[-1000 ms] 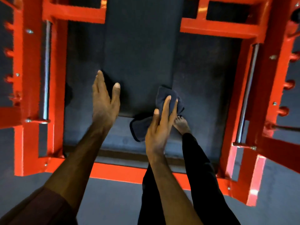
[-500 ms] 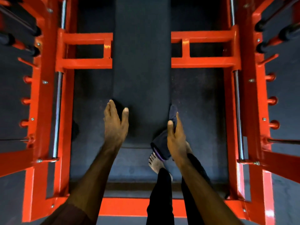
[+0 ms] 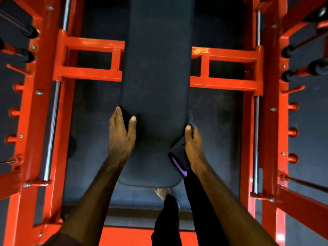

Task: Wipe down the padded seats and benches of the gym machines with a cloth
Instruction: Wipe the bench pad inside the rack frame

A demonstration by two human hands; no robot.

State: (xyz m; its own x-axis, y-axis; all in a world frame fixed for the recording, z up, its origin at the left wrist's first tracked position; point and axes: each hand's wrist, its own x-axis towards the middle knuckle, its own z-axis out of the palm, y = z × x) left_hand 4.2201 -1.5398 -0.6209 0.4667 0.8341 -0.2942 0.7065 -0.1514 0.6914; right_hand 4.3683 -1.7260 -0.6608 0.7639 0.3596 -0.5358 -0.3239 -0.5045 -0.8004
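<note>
Fingers of the right hand point(image 3: 192, 144) curl over a dark cloth point(image 3: 179, 157) and press it against the right side edge of the padded bench point(image 3: 156, 77), the thumb lying on top near the pad's rim. The cloth is bunched between palm and pad, with a purple strip showing at its lower end and a dark tip poking up beyond the fingertips. Holding it wadded like this probably lets the hand run along the narrow side face of the pad rather than its flat top.

Across the pad, the left hand point(image 3: 122, 135) lies with straight, relaxed fingers along the left edge, thumb spread onto the top surface; it holds nothing. It seems placed there to steady the person, or the bench, while the other hand wipes.

This single head view looks straight down the long black pad, whose rounded near end sits just above a bare foot point(image 3: 162, 192) and a black trouser leg point(image 3: 166, 222). An orange steel frame point(image 3: 223, 68) stands on both sides, its cross members meeting the pad further up, with chrome guide rods point(image 3: 255, 139) running along the uprights. A dark floor mat point(image 3: 213, 130) lies beneath.

Judging by the hands' position near the close end, the side edges are being done now, and most of the pad's length further up looks yet to be reached.
</note>
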